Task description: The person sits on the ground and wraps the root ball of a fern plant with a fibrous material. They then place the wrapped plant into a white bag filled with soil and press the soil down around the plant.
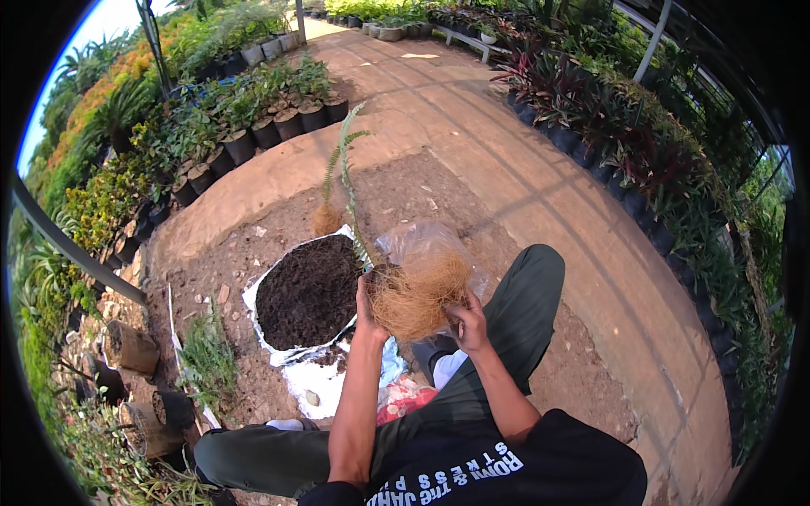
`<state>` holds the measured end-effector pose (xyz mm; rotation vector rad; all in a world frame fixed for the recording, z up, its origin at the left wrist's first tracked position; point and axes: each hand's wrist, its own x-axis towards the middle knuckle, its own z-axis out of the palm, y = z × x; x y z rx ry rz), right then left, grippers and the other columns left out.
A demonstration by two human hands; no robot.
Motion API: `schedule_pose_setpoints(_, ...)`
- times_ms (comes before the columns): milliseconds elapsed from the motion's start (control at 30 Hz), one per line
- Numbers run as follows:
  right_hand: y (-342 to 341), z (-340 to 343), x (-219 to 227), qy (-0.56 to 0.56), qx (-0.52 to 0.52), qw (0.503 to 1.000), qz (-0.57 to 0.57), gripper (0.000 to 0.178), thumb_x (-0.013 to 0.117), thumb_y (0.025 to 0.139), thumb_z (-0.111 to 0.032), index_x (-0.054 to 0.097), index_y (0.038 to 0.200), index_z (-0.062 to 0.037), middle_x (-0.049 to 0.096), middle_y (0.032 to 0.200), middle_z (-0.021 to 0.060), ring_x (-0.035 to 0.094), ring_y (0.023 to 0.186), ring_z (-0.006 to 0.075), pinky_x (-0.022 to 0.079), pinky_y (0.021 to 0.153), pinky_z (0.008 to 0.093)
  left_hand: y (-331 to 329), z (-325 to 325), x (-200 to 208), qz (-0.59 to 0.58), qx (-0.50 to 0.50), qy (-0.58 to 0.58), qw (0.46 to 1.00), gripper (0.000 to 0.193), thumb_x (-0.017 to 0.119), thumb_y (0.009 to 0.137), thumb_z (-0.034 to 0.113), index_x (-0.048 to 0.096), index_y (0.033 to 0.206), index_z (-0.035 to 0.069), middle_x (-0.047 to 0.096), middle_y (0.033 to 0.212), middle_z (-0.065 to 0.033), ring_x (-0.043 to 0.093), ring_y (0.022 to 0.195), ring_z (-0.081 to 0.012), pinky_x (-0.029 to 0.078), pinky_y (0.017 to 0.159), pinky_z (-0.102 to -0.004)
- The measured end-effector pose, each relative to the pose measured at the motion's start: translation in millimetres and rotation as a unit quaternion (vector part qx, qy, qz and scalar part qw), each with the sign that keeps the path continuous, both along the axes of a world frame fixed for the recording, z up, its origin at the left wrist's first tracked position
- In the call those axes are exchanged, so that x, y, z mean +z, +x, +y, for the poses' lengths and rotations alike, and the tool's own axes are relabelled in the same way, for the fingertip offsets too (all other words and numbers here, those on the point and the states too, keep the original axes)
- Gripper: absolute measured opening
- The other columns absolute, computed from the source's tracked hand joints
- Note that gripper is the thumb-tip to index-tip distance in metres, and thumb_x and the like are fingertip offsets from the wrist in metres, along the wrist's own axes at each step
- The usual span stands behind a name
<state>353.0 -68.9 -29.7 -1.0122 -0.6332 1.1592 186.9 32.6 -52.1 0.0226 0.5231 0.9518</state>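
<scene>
Two sides of a tan fibre clump [422, 295] are resting in my grip, my left hand [366, 314] holding one and my right hand [468, 324] pinching the other; the clump is hanging just right of the dark soil [304, 291], clear plastic [413, 239] showing behind it; strands could be shedding under a rough tug, and the green stem [349, 198] bending under any twist; its foot is hiding near my left hand, as are some fingertips.

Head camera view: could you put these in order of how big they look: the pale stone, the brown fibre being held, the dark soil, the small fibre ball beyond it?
1. Dark soil
2. Brown fibre; probably nearer the camera, so real sizes are unsure
3. Fibre ball
4. Pale stone
</scene>
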Motion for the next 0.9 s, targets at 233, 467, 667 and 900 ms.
schedule_pose_setpoints(233, -5.8, 20.4, -2.6, 0.064, -0.026, 0.970, -0.234, 0.047, 0.060, 0.088, -0.002, 0.051, 0.134, 0.0059, 0.061, 0.126, 0.0101, 0.059, 0.115, 0.0203, 0.042, 0.102, 0.0309, 4.5, -2.6, -7.1, -0.050, -0.025, 0.002, 0.998, 0.064, 0.050, 0.095, 0.059, 0.054, 0.132, 0.007, 0.059, 0.128, -0.0167, 0.059, 0.115, -0.0364, 0.048, 0.100, -0.0529)
schedule_pose_setpoints(467, -6.3, 29.4, -14.2, 0.021, -0.132, 0.930, -0.342, 0.057, 0.064, 0.086, -0.005, 0.044, 0.138, 0.0056, 0.055, 0.132, 0.0194, 0.054, 0.122, 0.0235, 0.041, 0.104, 0.0336, 7.4, -0.6, -9.0, -0.048, -0.002, 0.025, 0.999, 0.061, 0.051, 0.095, 0.058, 0.056, 0.130, 0.008, 0.062, 0.124, -0.0149, 0.060, 0.112, -0.0335, 0.050, 0.098, -0.0510)
schedule_pose_setpoints(667, -38.1, 29.2, 16.9, 0.051, -0.189, 0.952, -0.234, 0.063, 0.057, 0.087, 0.001, 0.036, 0.146, 0.0031, 0.039, 0.148, 0.0208, 0.042, 0.134, 0.0252, 0.039, 0.108, 0.0363, 3.7, -4.3, 0.3, -0.032, 0.001, 0.010, 0.999, 0.057, 0.045, 0.098, 0.057, 0.058, 0.128, 0.010, 0.064, 0.122, -0.0129, 0.062, 0.109, -0.0315, 0.051, 0.096, -0.0487)
schedule_pose_setpoints(900, -23.4, 32.6, -26.3, 0.125, -0.079, 0.955, -0.256, 0.059, 0.040, 0.101, -0.032, 0.032, 0.148, 0.0019, 0.037, 0.152, 0.0164, 0.038, 0.139, 0.0259, 0.031, 0.115, 0.0365, 13.2, -7.2, 6.6, -0.010, 0.021, 0.028, 0.999, 0.055, 0.048, 0.096, 0.055, 0.059, 0.124, 0.008, 0.065, 0.117, -0.0124, 0.063, 0.107, -0.0305, 0.050, 0.097, -0.0471)
